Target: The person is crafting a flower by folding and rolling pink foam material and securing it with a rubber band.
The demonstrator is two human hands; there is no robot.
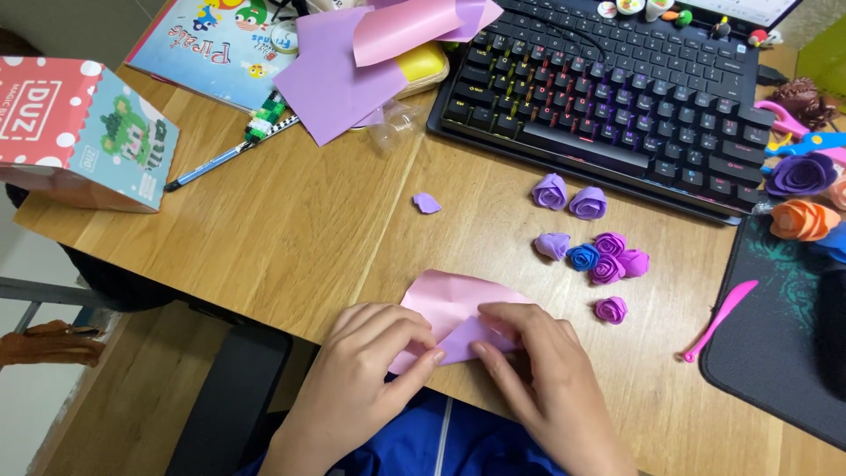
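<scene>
At the far left of the wooden bench stands a red-and-blue spotted box, with a blue pencil lying just beside it and loose purple and pink paper sheets further back. At the near edge, the left hand and the right hand meet over a pink paper sheet; the fingers of both hands are closed in a pinch on its folded lower edge, pressing it flat against the bench. Right of the paper sits a cluster of small purple and blue paper roses, with a black backlit keyboard behind. A pink plastic tool lies on the dark mat.
</scene>
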